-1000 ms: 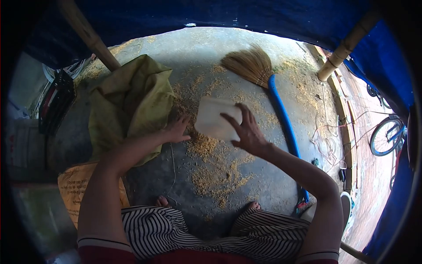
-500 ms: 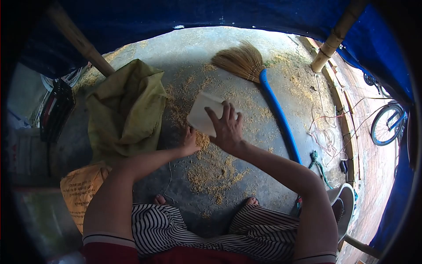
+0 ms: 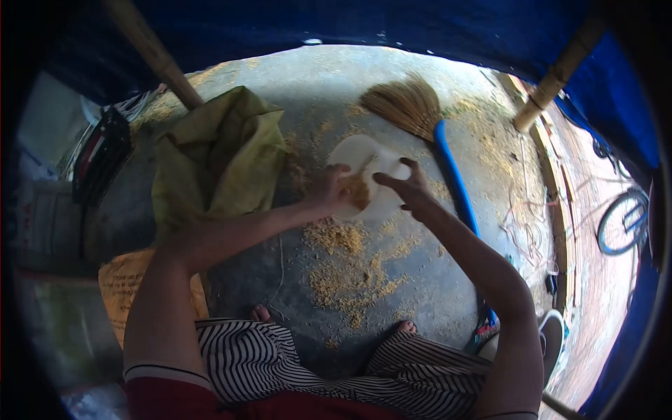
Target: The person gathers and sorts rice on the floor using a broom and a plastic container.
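A whitish, translucent plastic container (image 3: 382, 203), some yellow grain (image 3: 357, 190) inside it, is tilted above the floor between my hands. My right hand (image 3: 414, 190) grips its right side, thumb and fingers around what looks like a handle. At the container's left edge, beside the grain, my left hand (image 3: 327, 192) is closed against the rim; its fingertips are slightly blurred. Beneath them, a loose pile of grain (image 3: 336, 238) lies on the grey concrete floor and spreads toward my feet.
An olive-green sack (image 3: 217, 168) lies crumpled on the left, with an orange printed bag (image 3: 126, 283) nearer me. To the right is a straw broom (image 3: 409, 105) with a blue handle (image 3: 455, 175). Bamboo poles (image 3: 553, 84) and blue tarpaulin (image 3: 280, 28) frame the space. A bicycle wheel (image 3: 623, 220) shows outside.
The container has turned so its opening and the grain inside show. My right hand has gone from lying spread over it to gripping its side. My left hand has risen from the pile to its rim.
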### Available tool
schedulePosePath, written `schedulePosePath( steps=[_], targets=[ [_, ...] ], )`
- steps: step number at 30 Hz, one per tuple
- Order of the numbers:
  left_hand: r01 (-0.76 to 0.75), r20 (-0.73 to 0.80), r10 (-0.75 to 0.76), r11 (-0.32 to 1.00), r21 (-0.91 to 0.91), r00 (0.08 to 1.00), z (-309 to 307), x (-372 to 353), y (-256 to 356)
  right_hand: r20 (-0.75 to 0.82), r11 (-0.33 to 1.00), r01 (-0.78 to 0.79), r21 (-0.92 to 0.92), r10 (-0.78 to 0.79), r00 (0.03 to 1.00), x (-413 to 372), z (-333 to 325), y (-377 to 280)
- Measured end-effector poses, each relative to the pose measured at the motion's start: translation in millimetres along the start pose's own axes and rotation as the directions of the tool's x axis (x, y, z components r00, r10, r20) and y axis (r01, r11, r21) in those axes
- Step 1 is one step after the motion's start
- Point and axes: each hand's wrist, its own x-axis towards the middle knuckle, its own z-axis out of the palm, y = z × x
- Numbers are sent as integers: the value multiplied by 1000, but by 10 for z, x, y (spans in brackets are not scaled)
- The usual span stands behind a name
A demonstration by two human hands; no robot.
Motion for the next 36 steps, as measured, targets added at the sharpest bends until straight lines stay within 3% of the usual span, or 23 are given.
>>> schedulePosePath(
  steps=[2,4,5,7,8,9,10,12,14,15,16,18,20,22,23,25,28,29,30,32,33,35,36],
  targets=[
    [-50,-95,60,993,106,994,-435,-35,24,-45,990,129,62,-126,991,26,-66,-192],
    [-49,-238,208,840,540,949,-844,-150,-184,-97,969,229,92,-220,971,67,-59,-480],
    [-30,-254,199,838,546,946,-1010,-256,-287,-106,954,265,140,-251,962,93,-6,-622],
    [238,-444,296,536,810,846,-1283,-450,-579,-128,923,358,141,-342,931,205,123,-897],
    [248,-452,295,532,810,842,-1394,-520,-725,-121,920,366,143,-351,929,276,235,-1016],
    [264,-359,-15,707,656,933,-1476,-573,-901,-184,868,491,66,-473,861,303,406,-1156],
    [334,-168,-289,822,461,942,-1518,-597,-1035,-236,798,602,-18,-589,773,284,600,-1277],
    [127,71,-159,933,337,985,-1371,-719,-1110,-223,772,609,-183,-636,739,-269,918,-1705],
    [117,68,-143,947,300,987,-1246,-841,-625,-153,448,852,-272,-894,421,-304,1295,-1763],
    [122,59,-146,946,300,987,-1240,-850,-513,-58,533,812,-239,-842,536,-426,1452,-1810],
    [137,67,-169,932,335,983,-1243,-854,-445,-51,525,817,-237,-847,530,-459,1575,-1811],
    [159,66,-196,917,367,978,-1290,-871,-489,181,145,939,-313,-961,209,-457,1800,-1765],
    [135,47,-175,882,452,983,-1302,-886,-624,247,201,954,-224,-935,255,-445,1925,-1722],
    [132,41,-164,898,419,986,-1358,-925,-637,170,58,914,-402,-976,137,-426,1971,-1680],
    [120,38,-146,913,390,989,-1374,-936,-636,173,63,912,-405,-974,144,-416,1975,-1659],
    [144,26,-161,933,330,987,-1401,-945,-608,23,366,895,-254,-923,384,-380,1912,-1640],
    [224,22,-237,942,252,971,-1503,-876,-618,-73,311,874,-373,-949,306,-265,1657,-1609],
    [300,23,-314,924,238,949,-1568,-858,-668,-127,375,865,-335,-927,352,-147,1559,-1567],
    [201,-86,-183,931,306,979,-1615,-838,-808,-130,381,858,-346,-925,358,-43,1432,-1538],
    [112,-275,14,893,437,961,-1810,-801,-1069,-265,669,711,-218,-741,617,141,1157,-1449],
    [115,-355,79,862,494,931,-1945,-767,-1163,-270,672,708,-219,-739,618,255,1024,-1323],
    [419,-418,-190,708,569,889,-2199,-694,-1249,-242,532,642,-552,-839,487,535,797,-1026],
    [408,-412,-180,709,575,893,-2247,-697,-1235,-254,537,636,-554,-837,485,620,729,-927]
  ],
)
